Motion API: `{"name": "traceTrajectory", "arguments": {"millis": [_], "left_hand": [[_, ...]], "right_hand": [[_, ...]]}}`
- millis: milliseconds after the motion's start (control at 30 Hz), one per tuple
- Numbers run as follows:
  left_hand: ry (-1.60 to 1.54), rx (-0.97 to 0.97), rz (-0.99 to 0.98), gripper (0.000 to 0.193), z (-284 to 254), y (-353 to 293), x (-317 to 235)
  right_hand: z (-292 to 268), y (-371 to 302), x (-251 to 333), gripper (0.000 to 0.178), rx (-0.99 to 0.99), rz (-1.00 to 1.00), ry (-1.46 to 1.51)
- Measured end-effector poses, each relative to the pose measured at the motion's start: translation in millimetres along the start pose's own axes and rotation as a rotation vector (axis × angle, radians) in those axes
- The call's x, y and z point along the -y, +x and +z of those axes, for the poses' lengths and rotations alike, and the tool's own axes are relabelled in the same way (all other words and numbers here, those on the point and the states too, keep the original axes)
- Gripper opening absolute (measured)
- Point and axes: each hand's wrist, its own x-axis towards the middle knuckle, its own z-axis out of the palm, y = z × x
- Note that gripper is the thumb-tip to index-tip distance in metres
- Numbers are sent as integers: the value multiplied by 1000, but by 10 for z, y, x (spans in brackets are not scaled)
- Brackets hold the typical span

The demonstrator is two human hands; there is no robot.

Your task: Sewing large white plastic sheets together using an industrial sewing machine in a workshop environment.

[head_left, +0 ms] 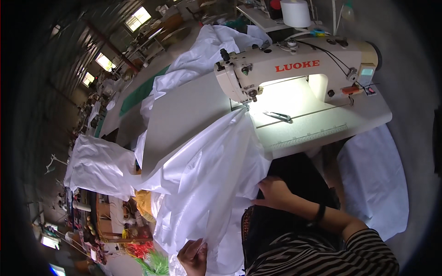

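A large sheet of shiny white fabric [202, 170] hangs in folds from the sewing machine's needle area [247, 105] down over my lap. My left hand [193, 256], low in the picture, pinches the sheet near its lower part. At the sheet's right edge, close to the table's front, my right hand [275, 193] grips the cloth; its fingertips are partly hidden. A black band circles the right wrist. The white sewing machine [294, 64] has its lamp lit, and the fabric's upper corner lies at the presser foot.
Small thread snips [278, 117] lie on the machine bed, behind a printed ruler strip [313, 134]. More white fabric lies beyond the grey tabletop [184, 115] and hangs at right [375, 179]. A white thread cone [295, 14] stands behind the machine. Cluttered goods fill the left side.
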Motion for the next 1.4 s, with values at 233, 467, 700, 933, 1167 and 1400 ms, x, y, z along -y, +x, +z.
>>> {"name": "traceTrajectory", "arguments": {"millis": [233, 467, 700, 933, 1167, 1400], "left_hand": [[-27, -4, -26, 23, -6, 14, 13], [-104, 9, 25, 23, 69, 34, -32], [-92, 142, 125, 29, -15, 129, -288], [-72, 314, 98, 24, 224, 143, -418], [-24, 374, 250, 23, 482, -232, -108], [-309, 183, -91, 19, 282, -99, -417]], "right_hand": [[437, 58, -60, 42, 554, -150, -85], [717, 122, -242, 27, 625, -173, 62], [-614, -628, 1490, 17, 813, -843, 716], [-596, -688, 2116, 18, 666, -824, 1180], [-722, -798, 2431, 21, 555, -1079, 1042], [-668, -855, 2434, 20, 552, -1073, 1034]]}}
